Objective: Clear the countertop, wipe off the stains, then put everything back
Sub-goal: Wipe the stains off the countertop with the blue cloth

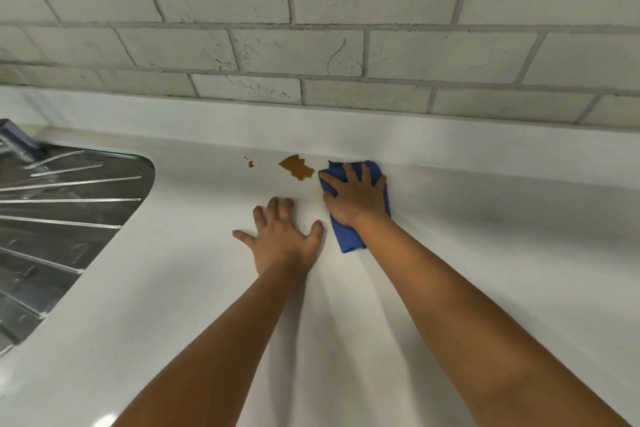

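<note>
A smooth, glossy white countertop (194, 288) runs up to a low white upstand, and above that rises a wall of pale, rough-faced brick-shaped tiles (311, 3) with grey grout lines and small chips and cracks in their surfaces. Taking the large brown stain (297, 167) as the landmark: it is an irregular amber-brown blot, wet-looking, lying near the foot of the upstand. Just to its left sits a small brown stain (250, 163), a droplet with a few specks trailing above it. Just to the right of the large stain lies a blue cloth (346, 236), soft and matte, folded into a rough oblong, its near corner almost touching the blot. The right hand (356, 199) lies flat on top of the cloth with fingers spread and fairly straight, pressing it to the counter rather than bunching it. In front of the large stain, nearer the person, the left hand (282, 236) rests palm down on the bare counter, fingers splayed and slightly bent at the tips, holding nothing. Well to the left of the stains is a shiny ribbed stainless steel drainer (62, 218) with a rounded corner set into the counter. No writing or label can be read anywhere.
</note>
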